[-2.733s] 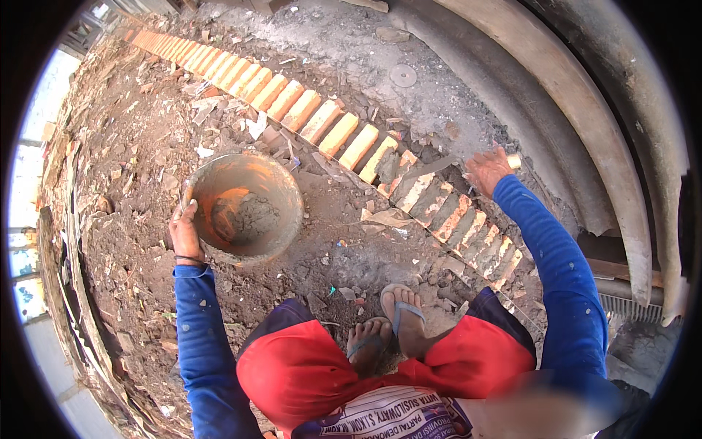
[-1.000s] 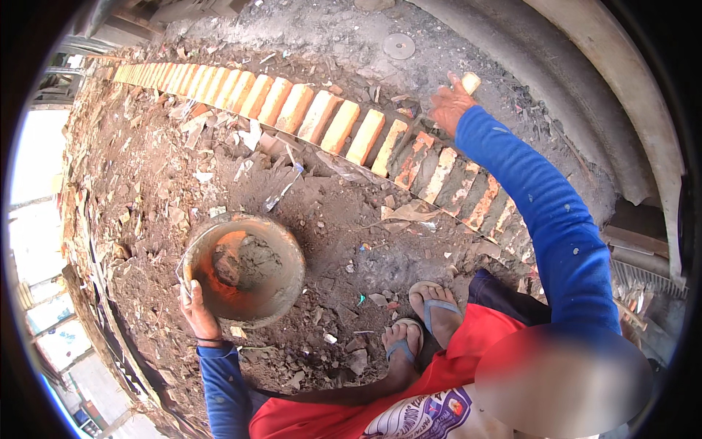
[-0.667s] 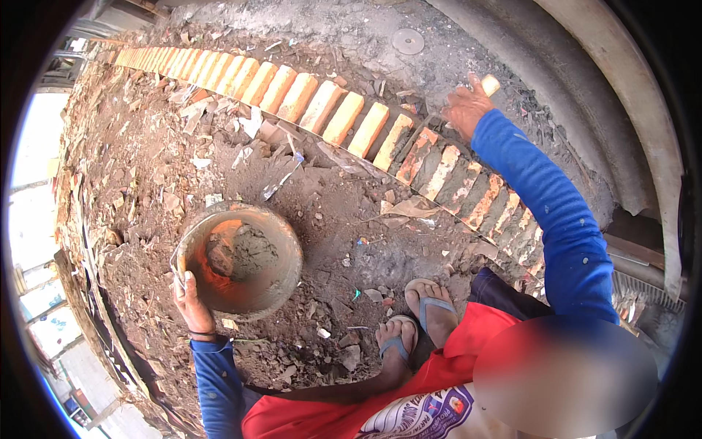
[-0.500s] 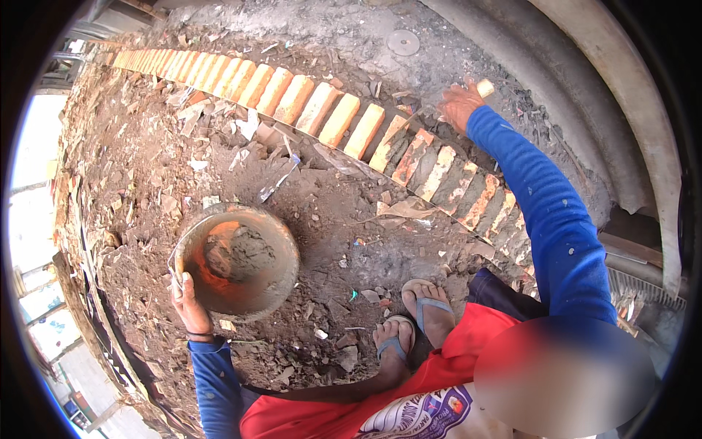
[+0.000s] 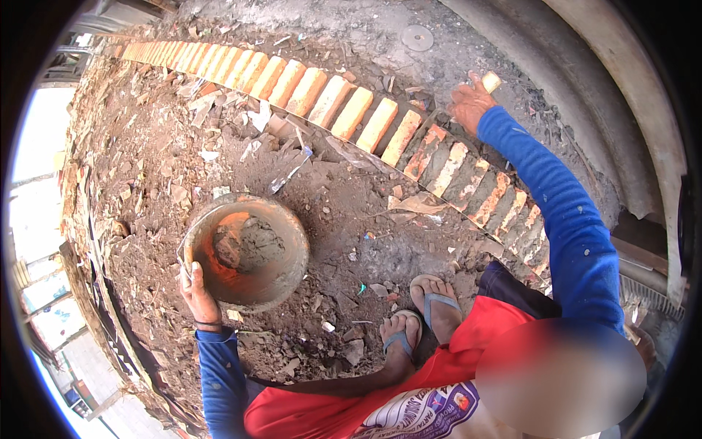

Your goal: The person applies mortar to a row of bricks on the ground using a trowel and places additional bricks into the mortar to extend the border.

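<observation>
My right hand (image 5: 472, 102) is closed round the pale handle (image 5: 491, 81) of a trowel, beyond a long row of orange bricks (image 5: 352, 113). The trowel's grey blade, mostly hard to make out, reaches toward a gap in the row. Nearer bricks (image 5: 447, 169) are smeared with grey mortar (image 5: 433, 167), which fills the gaps between them. At the left, my left hand (image 5: 197, 294) grips the side of a round bucket (image 5: 292, 228), its fingers at the rim. Inside the bucket, a heap of wet mortar (image 5: 261, 243) lies against the orange-stained wall.
Rough soil with rubble (image 5: 139, 241) surrounds the bucket. My sandalled feet (image 5: 402, 333) stand between bucket and row. A flat grey disc (image 5: 417, 38) lies beyond the bricks. Large curved grey sheets (image 5: 585, 95) line the right side. Loose brown scraps (image 5: 417, 203) lie beside the row.
The whole view has shifted slightly, so things appear farther right. The trowel blade has moved off a brick's top toward the mortared gap beside it. My left hand keeps its hold on the bucket.
</observation>
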`<state>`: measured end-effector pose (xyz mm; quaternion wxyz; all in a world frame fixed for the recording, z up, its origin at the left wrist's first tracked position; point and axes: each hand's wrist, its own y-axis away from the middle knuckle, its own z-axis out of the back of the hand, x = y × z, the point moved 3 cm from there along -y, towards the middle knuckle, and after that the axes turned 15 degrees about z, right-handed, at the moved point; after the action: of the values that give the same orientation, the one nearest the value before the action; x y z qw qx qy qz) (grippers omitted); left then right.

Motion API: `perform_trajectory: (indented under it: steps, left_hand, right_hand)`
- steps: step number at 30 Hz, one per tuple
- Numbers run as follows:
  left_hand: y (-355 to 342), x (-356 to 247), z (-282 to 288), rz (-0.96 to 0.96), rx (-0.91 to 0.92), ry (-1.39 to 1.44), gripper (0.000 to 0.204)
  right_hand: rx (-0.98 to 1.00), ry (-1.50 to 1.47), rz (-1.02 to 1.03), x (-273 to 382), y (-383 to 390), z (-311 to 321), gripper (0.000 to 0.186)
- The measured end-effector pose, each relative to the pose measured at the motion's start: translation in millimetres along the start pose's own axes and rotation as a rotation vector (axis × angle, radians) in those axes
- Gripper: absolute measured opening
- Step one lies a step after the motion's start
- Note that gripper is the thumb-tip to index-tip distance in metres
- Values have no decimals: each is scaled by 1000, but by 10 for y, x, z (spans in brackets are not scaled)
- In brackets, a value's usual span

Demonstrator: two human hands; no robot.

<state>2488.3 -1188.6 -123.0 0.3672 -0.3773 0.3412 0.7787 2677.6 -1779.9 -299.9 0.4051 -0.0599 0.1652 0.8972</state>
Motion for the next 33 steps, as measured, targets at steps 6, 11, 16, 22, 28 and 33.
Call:
perform_trajectory:
  steps: [6, 11, 16, 22, 28, 33]
  left_hand:
    - [64, -180, -183, -60, 82, 128, 34]
    - [58, -132, -472, -53, 165, 91, 24]
    - [36, -128, -864, -126, 217, 122, 29]
    - [18, -78, -950, -208, 169, 111, 34]
    - [11, -43, -987, -172, 108, 162, 32]
    - [-39, -36, -917, -58, 150, 224, 29]
  right_hand:
    - [81, -93, -80, 226, 135, 599, 21]
    - [-287, -450, 201, 854, 313, 1699, 23]
    - [-73, -503, 381, 1998, -436, 1744, 19]
    - [29, -523, 701, 2781, -995, 1797, 17]
    - [140, -794, 635, 2771, -963, 1649, 32]
    - [229, -1254, 629, 2521, -713, 1254, 39]
